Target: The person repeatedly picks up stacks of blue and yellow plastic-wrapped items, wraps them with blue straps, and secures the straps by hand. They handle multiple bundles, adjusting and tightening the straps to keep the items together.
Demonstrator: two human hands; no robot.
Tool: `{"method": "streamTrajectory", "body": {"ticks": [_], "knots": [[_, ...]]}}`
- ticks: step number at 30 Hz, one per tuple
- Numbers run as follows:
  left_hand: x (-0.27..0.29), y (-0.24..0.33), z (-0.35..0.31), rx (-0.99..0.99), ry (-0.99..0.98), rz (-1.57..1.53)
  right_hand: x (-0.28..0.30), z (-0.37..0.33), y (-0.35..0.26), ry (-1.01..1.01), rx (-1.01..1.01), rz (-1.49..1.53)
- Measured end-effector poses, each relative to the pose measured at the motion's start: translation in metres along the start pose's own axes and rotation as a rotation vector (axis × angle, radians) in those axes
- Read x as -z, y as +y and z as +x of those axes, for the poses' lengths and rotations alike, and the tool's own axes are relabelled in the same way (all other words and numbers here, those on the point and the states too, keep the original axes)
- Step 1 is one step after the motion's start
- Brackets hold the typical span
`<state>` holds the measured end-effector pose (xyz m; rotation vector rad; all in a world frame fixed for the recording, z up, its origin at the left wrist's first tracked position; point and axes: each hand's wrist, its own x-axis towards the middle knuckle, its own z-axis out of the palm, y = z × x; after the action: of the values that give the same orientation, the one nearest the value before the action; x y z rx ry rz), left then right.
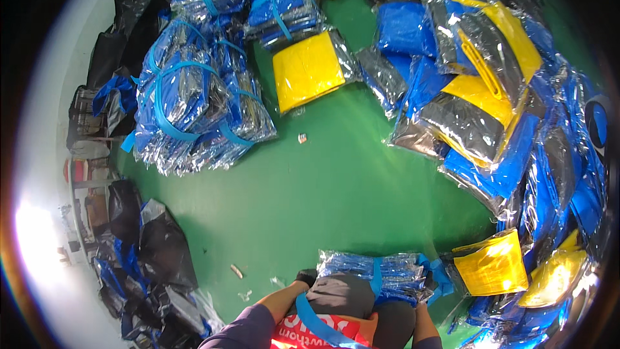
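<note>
A bundle of clear-wrapped blue packs (345, 267) sits on a green floor (310, 187) just beyond a person's dark-clad knees (340, 289), a light blue strap (376, 276) running over its middle and a looser loop of blue band (441, 278) at its right end. The left hand (308, 276), at the end of a forearm in a navy sleeve (248, 331), reaches in beside the bundle's left end, its fingers too dark and covered to tell whether they are spread or closed. The right hand (421, 310) is near the bundle's right end, mostly hidden behind the knee, and its grip cannot be told either. Another length of blue strap (318, 324) crosses the red cloth (363, 328) at the person's lap. At upper left stand strapped stacks of wrapped packs (187, 94), with a flat yellow packet (309, 71) just beside them. A heap of blue, black and yellow packets (468, 119) spreads along the right, two yellow ones at its lower end, while dark bags (166, 242) line the left side
</note>
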<state>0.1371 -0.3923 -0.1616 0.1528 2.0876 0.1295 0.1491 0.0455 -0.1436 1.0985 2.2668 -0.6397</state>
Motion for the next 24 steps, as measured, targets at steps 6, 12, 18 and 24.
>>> {"method": "streamTrajectory", "body": {"ticks": [6, 12, 18, 24], "knots": [[-0.034, -0.022, 0.012, -0.032, 0.106, 0.06, -0.008, -0.002, 0.017, 0.068, 0.07, 0.068], [-0.042, -0.026, 0.021, -0.137, 0.251, 0.115, 0.009, -0.022, 0.027, 0.14, 0.176, 0.269], [0.083, 0.013, 0.007, -0.658, 0.747, 0.093, 0.083, -0.067, -0.022, 0.115, 0.319, 0.92], [0.217, 0.028, -0.015, -0.93, 0.934, 0.311, 0.135, -0.076, -0.072, 0.164, 0.595, 1.358]]}}
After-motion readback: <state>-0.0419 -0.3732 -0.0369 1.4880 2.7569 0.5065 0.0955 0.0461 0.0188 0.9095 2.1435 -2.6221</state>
